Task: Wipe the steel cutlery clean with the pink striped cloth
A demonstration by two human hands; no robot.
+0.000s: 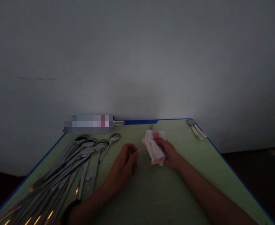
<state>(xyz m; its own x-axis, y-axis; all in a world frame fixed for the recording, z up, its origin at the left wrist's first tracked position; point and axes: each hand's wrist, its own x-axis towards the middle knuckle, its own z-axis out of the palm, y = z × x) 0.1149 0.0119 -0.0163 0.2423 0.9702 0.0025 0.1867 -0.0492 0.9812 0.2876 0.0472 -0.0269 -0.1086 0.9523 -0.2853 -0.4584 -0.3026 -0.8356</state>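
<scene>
My right hand (169, 151) is closed around a crumpled white cloth (155, 147) with pink patches, held above the table right of centre. Out of the cloth's far side stick the narrow metal tips (151, 127) of a utensil; the rest of it is hidden. My left hand (128, 159), with a dark band at the wrist, is apart from the cloth and to its left. Its fingers curl toward the thumb, and whether anything lies inside them I cannot make out. Nearest to it on the left are a small metal spoon (114, 137) and several long-handled metal spoons (90, 151) in a pile.
The pale green table (175, 193) has a blue edge and stands against a grey wall (137, 62). Two pieces of cutlery with cream handles (196, 130) lie at the far right corner. A blurred-out box-like object (89, 124) with a white loop (119, 123) sits far left.
</scene>
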